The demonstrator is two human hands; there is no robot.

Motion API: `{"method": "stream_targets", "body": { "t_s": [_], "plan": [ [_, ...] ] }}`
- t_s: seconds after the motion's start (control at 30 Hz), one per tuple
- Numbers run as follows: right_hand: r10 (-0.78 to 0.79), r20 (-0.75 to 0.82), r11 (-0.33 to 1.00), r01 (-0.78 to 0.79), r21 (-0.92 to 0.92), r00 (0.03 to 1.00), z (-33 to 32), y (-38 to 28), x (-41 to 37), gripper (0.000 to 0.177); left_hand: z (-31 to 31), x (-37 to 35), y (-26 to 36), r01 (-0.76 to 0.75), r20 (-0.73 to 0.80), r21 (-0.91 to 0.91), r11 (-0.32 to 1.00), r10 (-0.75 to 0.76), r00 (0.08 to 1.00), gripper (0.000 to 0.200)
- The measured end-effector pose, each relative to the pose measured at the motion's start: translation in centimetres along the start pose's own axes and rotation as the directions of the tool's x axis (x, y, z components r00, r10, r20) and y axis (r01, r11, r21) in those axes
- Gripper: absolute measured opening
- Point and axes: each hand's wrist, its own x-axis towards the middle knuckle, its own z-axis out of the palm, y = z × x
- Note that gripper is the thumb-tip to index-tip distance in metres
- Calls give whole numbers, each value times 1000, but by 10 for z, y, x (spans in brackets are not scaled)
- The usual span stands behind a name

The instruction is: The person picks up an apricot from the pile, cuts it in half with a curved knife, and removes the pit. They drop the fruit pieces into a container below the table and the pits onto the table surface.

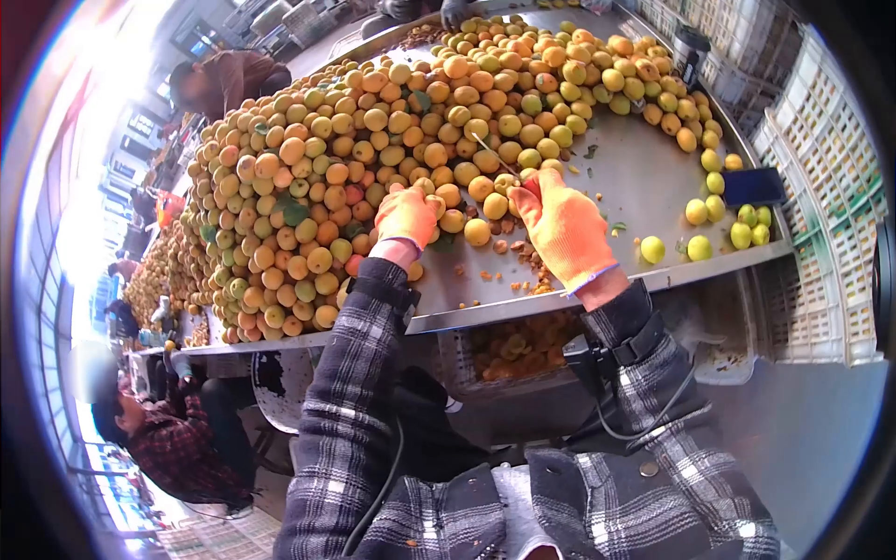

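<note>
Head view — left hand (407, 218) curled at fruit (426, 187), grip unclear — right hand (566, 227) gripping tool (496, 156)

Two orange-gloved hands, one left hand (407, 217) and one right hand (565, 231); one slim tool (496, 156). Apricot-like fruits (477, 232), too many to count, on one metal table (644, 201); one dark rectangular slab (754, 187); one dark-lidded cup (689, 54).

Forearms (350, 392) extend forward, left grip (407, 218) and right grip (566, 231) curled, palms down.
</note>
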Motion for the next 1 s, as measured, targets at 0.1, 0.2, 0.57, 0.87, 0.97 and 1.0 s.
{"method": "stream_targets", "body": {
  "t_s": [0.1, 0.2, 0.57, 0.87, 0.97, 1.0],
  "plan": [
    [-21, 58, 997, 17, 75, 998, -6, -6, 0, 31, 7, -6, 11, -85, -102, -35, 996, 81, 991, 48],
    [-34, 15, 994, 32, 106, 999, -5, 1, -2, 30, 7, -14, 20, -4, -45, -200, 980, -5, 999, 41],
    [36, 341, 658, -279, 699, 940, 0, -10, -13, 30, 17, -65, 16, 407, 273, -707, -579, 307, 912, 47],
    [10, 440, 570, -367, 735, 898, 6, -22, -26, 26, 21, -86, 25, 391, 174, -681, -620, 382, 908, 47],
    [-12, 469, 599, -370, 711, 883, 6, -22, -27, 29, 21, -91, 33, 391, 166, -670, -631, 386, 908, 45],
    [-32, 480, 635, -353, 687, 877, 7, -21, -27, 34, 20, -93, 35, 408, 152, -668, -623, 423, 893, 46]
  ]
}}
